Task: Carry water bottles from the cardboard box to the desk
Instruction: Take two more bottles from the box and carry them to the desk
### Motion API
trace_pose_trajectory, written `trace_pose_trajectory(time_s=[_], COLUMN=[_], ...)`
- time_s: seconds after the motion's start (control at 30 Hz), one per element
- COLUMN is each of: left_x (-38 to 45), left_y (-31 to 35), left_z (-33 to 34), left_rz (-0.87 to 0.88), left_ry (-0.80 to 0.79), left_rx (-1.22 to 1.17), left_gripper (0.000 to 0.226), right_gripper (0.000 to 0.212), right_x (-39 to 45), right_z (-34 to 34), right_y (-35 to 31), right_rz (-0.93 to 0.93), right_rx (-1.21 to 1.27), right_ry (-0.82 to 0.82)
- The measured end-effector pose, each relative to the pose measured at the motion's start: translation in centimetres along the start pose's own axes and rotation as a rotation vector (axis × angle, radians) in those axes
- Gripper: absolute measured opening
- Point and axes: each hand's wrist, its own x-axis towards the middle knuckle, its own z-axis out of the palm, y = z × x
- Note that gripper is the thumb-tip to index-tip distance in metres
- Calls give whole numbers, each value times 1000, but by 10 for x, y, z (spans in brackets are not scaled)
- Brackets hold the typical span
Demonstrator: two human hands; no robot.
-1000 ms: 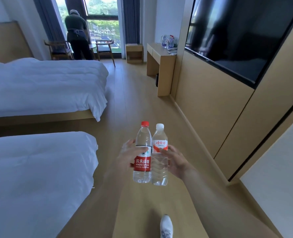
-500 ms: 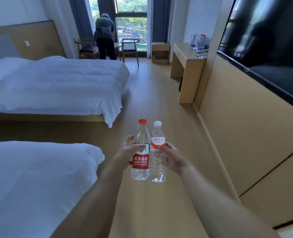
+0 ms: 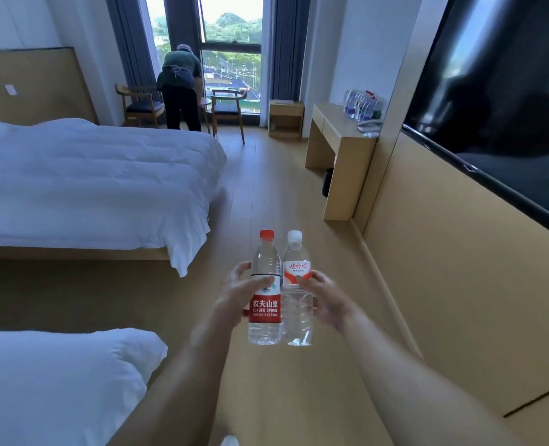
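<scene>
Two clear water bottles stand upright side by side in front of me, touching each other. My left hand point(image 3: 234, 296) grips the red-capped bottle point(image 3: 265, 329) with the red label. My right hand point(image 3: 326, 300) grips the white-capped bottle point(image 3: 297, 323) with the white and red label. The wooden desk point(image 3: 334, 132) stands ahead on the right against the wall, and several water bottles point(image 3: 361, 106) are grouped on its far end. The cardboard box is out of view.
Two white beds, the far one point(image 3: 90, 175) and the near one point(image 3: 51, 381), fill the left side. A wooden-floor aisle point(image 3: 266, 194) runs to the desk. A person point(image 3: 180, 88) bends by the chairs point(image 3: 228, 111) at the window. A dark TV point(image 3: 504, 101) hangs on the right wall.
I have moved forward along the aisle with both bottles held the same way. The desk and window are nearer, and the view has tilted up.
</scene>
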Motion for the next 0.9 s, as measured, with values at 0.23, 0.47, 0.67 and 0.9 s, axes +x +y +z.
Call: trace_pose_trajectory(time_s=[0.23,0.47,0.67,0.9], left_x=[123,210,275,371], left_y=[66,99,112,146], left_z=[-24,-34,-32,-25], left_rz=[-15,-50,-63,-45], left_ry=[-70,-83,-85,-65], left_rx=[15,64,92,99], left_gripper=[63,60,59,57], right_gripper=[48,52,50,51], right_x=[108,183,249,365], right_z=[26,35,23,0], right_y=[-51,-77,-88,-118], right_rz=[9,29,42,48], right_rx=[9,38,71,86], right_ry=[118,180,182,125])
